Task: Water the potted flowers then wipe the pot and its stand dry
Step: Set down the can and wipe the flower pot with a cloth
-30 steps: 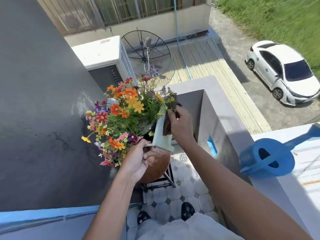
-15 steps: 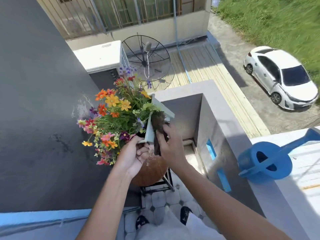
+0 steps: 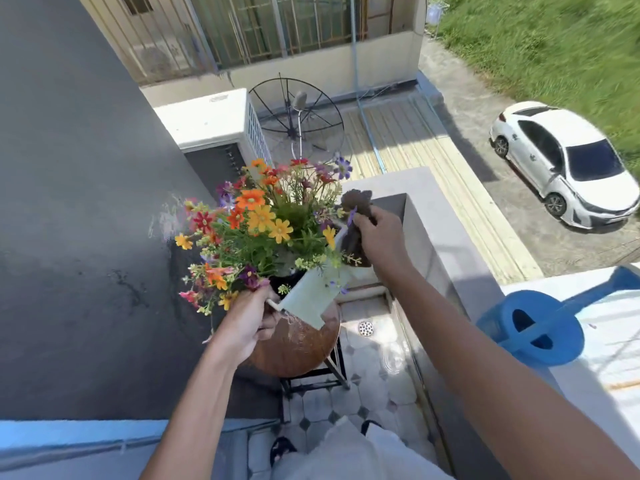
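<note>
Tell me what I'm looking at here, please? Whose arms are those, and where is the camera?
The camera sits on a person's head and looks down, so you see that person's own two arms reaching out, on a balcony high above the street. The left hand holds a pale green pot full of colourful flowers, lifted and tipped above a round brown stand. The right hand grips a dark brown cloth pressed against the pot's side, to wipe it dry. On the white ledge to the right rests a blue watering can. Far below you can see a white car parked by the grass, and down at the bottom the person's feet on the tiled floor.
</note>
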Demonstrator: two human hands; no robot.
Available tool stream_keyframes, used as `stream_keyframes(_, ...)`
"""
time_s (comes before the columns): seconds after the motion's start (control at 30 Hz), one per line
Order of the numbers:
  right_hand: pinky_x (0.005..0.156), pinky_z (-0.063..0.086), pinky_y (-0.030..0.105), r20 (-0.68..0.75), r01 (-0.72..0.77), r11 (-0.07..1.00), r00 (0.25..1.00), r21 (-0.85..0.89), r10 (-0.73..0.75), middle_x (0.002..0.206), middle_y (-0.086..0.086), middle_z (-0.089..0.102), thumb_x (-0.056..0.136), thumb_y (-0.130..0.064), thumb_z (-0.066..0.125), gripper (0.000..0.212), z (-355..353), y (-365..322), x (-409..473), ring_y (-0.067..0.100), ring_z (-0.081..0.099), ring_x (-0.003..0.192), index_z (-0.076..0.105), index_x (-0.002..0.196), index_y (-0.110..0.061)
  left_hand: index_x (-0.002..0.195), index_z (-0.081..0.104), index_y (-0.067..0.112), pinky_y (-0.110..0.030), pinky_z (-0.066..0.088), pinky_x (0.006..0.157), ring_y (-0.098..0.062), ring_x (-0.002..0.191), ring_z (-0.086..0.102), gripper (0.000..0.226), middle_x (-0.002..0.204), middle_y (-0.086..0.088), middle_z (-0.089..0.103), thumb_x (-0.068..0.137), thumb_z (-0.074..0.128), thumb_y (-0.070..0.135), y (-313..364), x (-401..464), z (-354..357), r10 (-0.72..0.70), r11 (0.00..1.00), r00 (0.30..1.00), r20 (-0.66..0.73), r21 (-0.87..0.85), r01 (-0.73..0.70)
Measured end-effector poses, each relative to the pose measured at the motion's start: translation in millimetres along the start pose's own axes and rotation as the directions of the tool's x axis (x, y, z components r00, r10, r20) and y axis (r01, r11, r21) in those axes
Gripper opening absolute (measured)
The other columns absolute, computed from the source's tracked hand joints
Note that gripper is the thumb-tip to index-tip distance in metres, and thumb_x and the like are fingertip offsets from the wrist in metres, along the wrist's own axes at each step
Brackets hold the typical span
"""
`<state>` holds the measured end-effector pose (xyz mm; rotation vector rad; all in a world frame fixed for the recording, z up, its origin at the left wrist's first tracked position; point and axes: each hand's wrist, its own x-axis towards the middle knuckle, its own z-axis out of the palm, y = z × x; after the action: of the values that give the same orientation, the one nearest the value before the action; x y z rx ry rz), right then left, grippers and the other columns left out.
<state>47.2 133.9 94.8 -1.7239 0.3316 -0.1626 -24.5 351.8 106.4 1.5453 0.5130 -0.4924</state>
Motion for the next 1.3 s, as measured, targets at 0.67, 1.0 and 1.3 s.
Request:
stream_keyframes(0.67,0.043,0.034,0.024,0.164,-0.163,0.94,0.979,0.3,0.118,0.048,-0.001,0.024,0.084,0.003,0.067,0.031,1,-18,-19,0.011,0.025,0.038,0.047,0.061,-0.003,0.095,0.062,0.015,-0.015,0.018,0.036,-0.007,0.032,0.026,0.037,0.057,-0.007,0.046,0.102,0.032,0.035,15,20,-14,0.201,0.98,0.961,-0.19,0.057,-0.193)
stream_keyframes(1.0,0.043,0.04,0.027,-0.017,-0.228,0.774,0.956,0.591,0.294,0.062,0.007,0.039,0.083,-0.005,0.069,0.021,32,-16,-35,0.015,0.042,0.033,0.058,0.067,-0.013,0.087,0.057,0.019,-0.04,0.058,0.068,-0.026,0.079,0.071,0.037,0.096,-0.019,0.069,0.087,0.036,0.05,-17,29,46,0.166,0.978,0.969,-0.182,0.157,-0.138)
stream_keyframes(1.3,0.058,0.047,0.033,-0.101,-0.028,0.953,0.993,0.302,0.061,0.064,0.007,0.065,0.074,-0.028,0.078,0.02,48,-11,-70,0.008,0.049,0.061,0.069,0.075,-0.01,0.072,0.048,0.014,-0.011,0.02,0.027,-0.003,0.023,0.032,0.033,0.054,-0.001,0.046,0.101,0.039,0.028,9,14,63,0.031,0.96,0.977,-0.212,-0.266,-0.088)
